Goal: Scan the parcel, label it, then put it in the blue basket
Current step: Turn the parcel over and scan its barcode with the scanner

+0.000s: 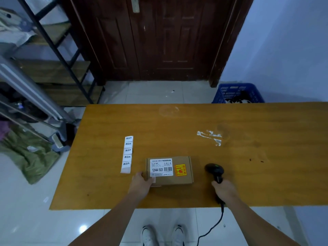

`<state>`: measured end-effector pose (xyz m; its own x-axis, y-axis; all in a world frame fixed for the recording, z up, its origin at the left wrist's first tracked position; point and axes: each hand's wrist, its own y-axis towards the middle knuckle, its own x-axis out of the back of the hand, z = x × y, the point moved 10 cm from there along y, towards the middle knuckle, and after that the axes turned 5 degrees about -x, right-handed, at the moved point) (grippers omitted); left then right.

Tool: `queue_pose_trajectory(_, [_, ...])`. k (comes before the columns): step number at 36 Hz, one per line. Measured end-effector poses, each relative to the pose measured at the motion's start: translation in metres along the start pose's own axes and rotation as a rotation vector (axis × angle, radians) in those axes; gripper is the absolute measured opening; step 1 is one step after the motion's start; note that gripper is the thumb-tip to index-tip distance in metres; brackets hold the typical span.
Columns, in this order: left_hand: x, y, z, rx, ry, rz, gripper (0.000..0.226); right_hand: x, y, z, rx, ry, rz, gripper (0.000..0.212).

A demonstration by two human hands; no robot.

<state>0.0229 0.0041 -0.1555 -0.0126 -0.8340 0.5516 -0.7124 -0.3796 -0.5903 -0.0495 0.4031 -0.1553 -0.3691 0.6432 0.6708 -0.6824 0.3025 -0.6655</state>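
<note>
Parcel [169,171], a flat cardboard box, lies on the worktop [248,174] near its near edge, long axis running left-right, printed label and barcode face up, text reading upright from the near side. Left hand [142,181] rests on the parcel's near-left corner, fingers loosely curled against its side. Right hand [224,189] is wrapped around the handle of the black scanner [214,170], just right of the parcel, head pointing far-left; its cable trails off the near edge. Strip of labels [127,154] lies just left of the parcel, running near-far. Blue basket [237,93] sits on the floor past the far right edge. White tape residue [210,136] marks the worktop farther right.
</note>
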Motion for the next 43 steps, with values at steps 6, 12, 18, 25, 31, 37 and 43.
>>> queue_pose_trajectory(6, [0.009,-0.003,-0.002,0.004,0.005,-0.005,0.076,0.029,-0.033,0.035,0.16,0.236,-0.091,0.017])
queue_pose_trajectory(12, [0.008,-0.005,-0.004,-0.001,0.024,0.0,0.073,0.02,-0.087,0.087,0.302,0.258,0.034,0.016])
queue_pose_trajectory(18, [0.003,-0.006,-0.007,-0.082,0.186,0.023,0.068,-0.025,-0.126,0.112,0.27,0.242,0.227,0.021])
queue_pose_trajectory(25, [0.0,-0.008,-0.008,-0.179,0.42,0.043,0.061,-0.057,-0.144,0.121,0.254,0.197,0.296,0.023])
queue_pose_trajectory(31, [0.002,-0.01,-0.006,-0.184,0.432,0.05,0.056,-0.065,-0.145,0.127,0.255,0.174,0.304,0.029])
queue_pose_trajectory(37, [0.005,-0.009,-0.007,-0.194,0.438,0.062,0.053,-0.065,-0.147,0.13,0.276,0.155,0.311,0.028])
queue_pose_trajectory(43, [0.007,-0.009,-0.008,-0.187,0.451,0.061,0.058,-0.061,-0.149,0.13,0.294,0.161,0.299,0.026])
